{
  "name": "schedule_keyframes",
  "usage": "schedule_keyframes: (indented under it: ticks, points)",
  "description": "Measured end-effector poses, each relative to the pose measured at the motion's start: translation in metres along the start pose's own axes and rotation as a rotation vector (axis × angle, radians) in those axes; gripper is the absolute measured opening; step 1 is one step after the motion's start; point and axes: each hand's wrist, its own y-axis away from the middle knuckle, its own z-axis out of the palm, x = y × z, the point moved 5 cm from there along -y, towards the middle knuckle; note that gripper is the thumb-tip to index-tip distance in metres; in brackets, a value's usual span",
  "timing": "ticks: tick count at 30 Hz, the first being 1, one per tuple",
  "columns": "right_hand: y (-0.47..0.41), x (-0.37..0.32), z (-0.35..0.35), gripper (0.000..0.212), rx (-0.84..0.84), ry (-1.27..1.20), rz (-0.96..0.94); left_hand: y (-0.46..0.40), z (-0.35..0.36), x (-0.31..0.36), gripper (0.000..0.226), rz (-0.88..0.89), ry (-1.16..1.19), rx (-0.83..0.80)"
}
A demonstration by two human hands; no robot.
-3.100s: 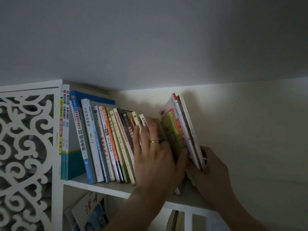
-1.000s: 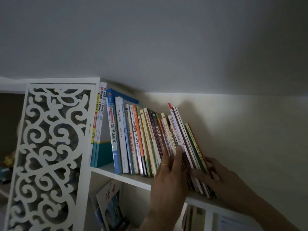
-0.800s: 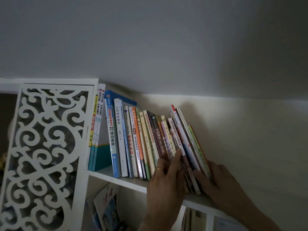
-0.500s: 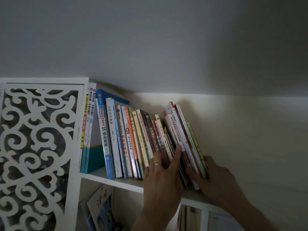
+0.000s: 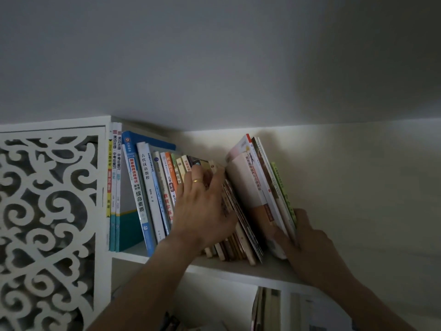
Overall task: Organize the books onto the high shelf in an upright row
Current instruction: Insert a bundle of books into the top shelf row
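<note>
On the high shelf [image 5: 238, 268], the left hand [image 5: 202, 211] pressed flat, fingers spread, on the leaning books [image 5: 148, 187]. Right of them, the right hand [image 5: 307, 247] pinched the tilted bunch [image 5: 257, 187].

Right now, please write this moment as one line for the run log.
step: straightening row | left hand: flat on book spines | right hand: grips end books, leaning left | high shelf: row not yet upright

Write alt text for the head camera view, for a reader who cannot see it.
Two hands straighten a leaning row of books on a high white shelf: the left hand presses flat against the middle spines, while the right hand grips the last few books at the row's right end. A white scrollwork panel stands at left.
</note>
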Motion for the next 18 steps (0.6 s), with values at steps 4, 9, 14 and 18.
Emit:
schedule_keyframes:
  ticks: [4,9,14,18]
  points:
    - [-0.002,0.004,0.005,0.042,0.104,-0.012,-0.049,-0.013,-0.003,0.008,0.078,0.016,-0.182,-0.091]
    - [-0.005,0.01,0.007,0.043,0.122,0.008,-0.086,-0.019,0.009,0.026,0.057,-0.151,-0.031,-0.235]
    - [-0.003,0.011,0.005,0.058,0.161,0.004,-0.1,-0.002,0.019,0.05,0.055,-0.267,0.315,-0.105]
    - [-0.002,0.012,0.003,0.06,0.168,-0.053,-0.086,0.0,0.026,0.069,0.061,-0.247,0.345,0.011]
